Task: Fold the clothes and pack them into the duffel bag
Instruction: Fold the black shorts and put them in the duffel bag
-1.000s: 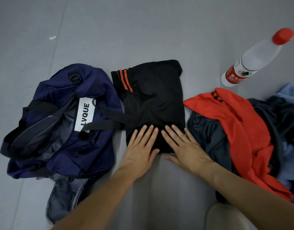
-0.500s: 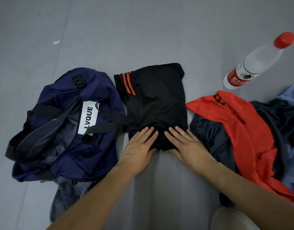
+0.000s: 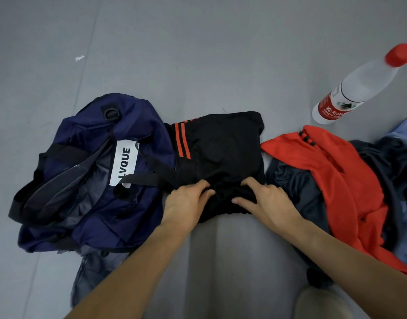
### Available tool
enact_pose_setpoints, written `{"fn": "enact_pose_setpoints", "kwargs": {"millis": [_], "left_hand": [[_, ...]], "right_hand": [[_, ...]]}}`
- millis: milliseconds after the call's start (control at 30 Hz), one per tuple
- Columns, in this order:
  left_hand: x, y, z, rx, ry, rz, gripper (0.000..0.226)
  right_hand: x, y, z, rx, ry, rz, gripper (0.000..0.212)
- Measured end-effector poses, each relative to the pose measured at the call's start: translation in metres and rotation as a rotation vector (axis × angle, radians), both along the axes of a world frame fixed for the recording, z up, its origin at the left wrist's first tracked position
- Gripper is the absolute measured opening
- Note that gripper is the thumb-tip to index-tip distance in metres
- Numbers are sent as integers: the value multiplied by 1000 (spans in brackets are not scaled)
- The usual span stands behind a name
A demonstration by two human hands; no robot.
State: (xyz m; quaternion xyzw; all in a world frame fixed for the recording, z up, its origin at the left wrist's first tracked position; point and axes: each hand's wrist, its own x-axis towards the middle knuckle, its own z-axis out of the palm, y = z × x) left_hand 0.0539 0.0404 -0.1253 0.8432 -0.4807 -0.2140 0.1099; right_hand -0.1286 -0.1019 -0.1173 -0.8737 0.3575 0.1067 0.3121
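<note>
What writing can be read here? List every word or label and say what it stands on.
"LVQUE": black letters on the white patch of the navy duffel bag; a strap crosses its lower end.
"农夫山": white characters on the red label of the water bottle; the small line beneath is too blurred.

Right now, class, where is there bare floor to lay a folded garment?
Wide bare floor beyond the duffel bag and black garment, left of the bottle; a narrow strip between the forearms. Crowded: clothes pile at right.
</note>
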Motion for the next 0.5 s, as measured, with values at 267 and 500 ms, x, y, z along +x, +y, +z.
{"fn": "enact_pose_setpoints", "kwargs": {"millis": [267, 500], "left_hand": [[-30, 17, -16, -124, -244, -283, 54], [-8, 24, -26, 91, -95, -339, 89]], "right_hand": [[-1, 8, -29, -479, -382, 245, 35], [-28, 11, -49, -280, -39, 464, 85]]}}
